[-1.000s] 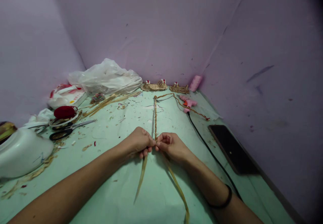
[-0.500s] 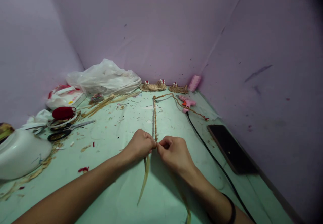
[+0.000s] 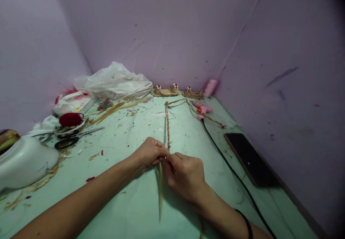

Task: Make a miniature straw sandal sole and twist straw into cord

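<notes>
Head view: both hands pinch a braided straw cord (image 3: 168, 124).
Left hand (image 3: 149, 152) and right hand (image 3: 184, 174) meet at its near end on the green bench (image 3: 129, 203); one loose strand (image 3: 161, 188) trails down.

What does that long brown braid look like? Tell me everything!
The braid is a thin, tan plait of what looks like dried straw. It lies flat on the green table, running straight away from the hands, then bends right near the far wall, past a pink glue gun. Its near end is pinched between the left hand and right hand. A loose, flat strand hangs from there toward the person.
</notes>
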`<action>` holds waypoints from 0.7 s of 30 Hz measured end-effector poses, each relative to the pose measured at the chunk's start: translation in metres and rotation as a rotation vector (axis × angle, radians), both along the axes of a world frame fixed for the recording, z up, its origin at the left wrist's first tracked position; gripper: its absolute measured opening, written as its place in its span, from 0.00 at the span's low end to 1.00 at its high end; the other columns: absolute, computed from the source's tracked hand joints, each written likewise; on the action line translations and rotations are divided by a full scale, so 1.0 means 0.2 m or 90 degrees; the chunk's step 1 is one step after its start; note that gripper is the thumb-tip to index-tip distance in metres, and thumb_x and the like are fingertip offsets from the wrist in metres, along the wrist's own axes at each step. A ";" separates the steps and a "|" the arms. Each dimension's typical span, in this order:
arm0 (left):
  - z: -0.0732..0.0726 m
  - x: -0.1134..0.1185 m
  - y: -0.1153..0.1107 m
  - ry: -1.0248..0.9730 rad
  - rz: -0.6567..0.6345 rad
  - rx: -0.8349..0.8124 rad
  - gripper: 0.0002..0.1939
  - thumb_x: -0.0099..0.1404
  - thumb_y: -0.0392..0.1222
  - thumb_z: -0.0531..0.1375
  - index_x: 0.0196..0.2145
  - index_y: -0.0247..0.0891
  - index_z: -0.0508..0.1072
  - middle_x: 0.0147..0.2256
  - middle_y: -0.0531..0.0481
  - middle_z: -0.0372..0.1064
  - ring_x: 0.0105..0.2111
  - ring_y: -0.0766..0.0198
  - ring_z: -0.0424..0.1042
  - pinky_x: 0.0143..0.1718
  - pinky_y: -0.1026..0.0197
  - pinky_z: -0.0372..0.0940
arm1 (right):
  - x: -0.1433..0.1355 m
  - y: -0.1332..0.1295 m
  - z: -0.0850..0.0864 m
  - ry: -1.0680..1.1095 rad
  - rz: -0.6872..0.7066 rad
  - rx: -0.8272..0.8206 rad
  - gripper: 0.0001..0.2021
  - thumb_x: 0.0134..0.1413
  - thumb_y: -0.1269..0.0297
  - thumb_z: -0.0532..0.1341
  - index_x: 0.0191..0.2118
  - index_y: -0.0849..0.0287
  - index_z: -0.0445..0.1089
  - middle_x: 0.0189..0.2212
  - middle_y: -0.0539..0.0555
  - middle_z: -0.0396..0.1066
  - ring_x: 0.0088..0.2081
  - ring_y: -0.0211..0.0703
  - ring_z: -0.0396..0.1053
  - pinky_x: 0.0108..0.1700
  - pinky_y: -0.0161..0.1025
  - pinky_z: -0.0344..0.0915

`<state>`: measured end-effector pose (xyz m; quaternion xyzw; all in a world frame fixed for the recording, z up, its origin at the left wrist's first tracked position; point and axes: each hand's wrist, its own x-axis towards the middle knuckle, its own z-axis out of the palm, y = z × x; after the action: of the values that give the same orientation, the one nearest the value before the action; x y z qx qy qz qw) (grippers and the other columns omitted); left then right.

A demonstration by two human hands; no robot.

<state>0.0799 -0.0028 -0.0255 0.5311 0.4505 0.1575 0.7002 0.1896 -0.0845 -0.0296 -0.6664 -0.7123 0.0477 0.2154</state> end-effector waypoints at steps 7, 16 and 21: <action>0.03 0.00 0.01 0.001 -0.019 -0.007 0.08 0.42 0.38 0.57 0.14 0.34 0.61 0.08 0.60 0.50 0.08 0.78 0.44 0.11 0.69 0.36 | 0.09 0.08 0.05 0.706 -0.090 -0.206 0.09 0.45 0.59 0.57 0.26 0.61 0.66 0.23 0.52 0.66 0.25 0.36 0.63 0.26 0.33 0.57; 0.00 -0.02 0.06 0.042 -0.168 0.112 0.06 0.43 0.38 0.56 0.14 0.34 0.63 0.10 0.59 0.50 0.13 0.75 0.46 0.15 0.67 0.40 | 0.10 0.16 0.01 0.791 -0.100 -0.425 0.06 0.36 0.70 0.57 0.16 0.62 0.60 0.07 0.41 0.48 0.11 0.25 0.40 0.15 0.30 0.33; 0.08 -0.07 0.08 0.192 -0.250 0.209 0.07 0.44 0.38 0.54 0.15 0.33 0.67 0.12 0.54 0.57 0.14 0.72 0.52 0.17 0.67 0.47 | 0.10 0.17 -0.02 0.750 -0.109 -0.374 0.04 0.35 0.70 0.58 0.17 0.62 0.61 0.09 0.42 0.55 0.11 0.25 0.44 0.15 0.30 0.36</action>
<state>0.0661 0.0128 -0.0092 0.7316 0.4065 0.0095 0.5472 0.2095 -0.0497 -0.0346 -0.6142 -0.3773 0.5790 0.3811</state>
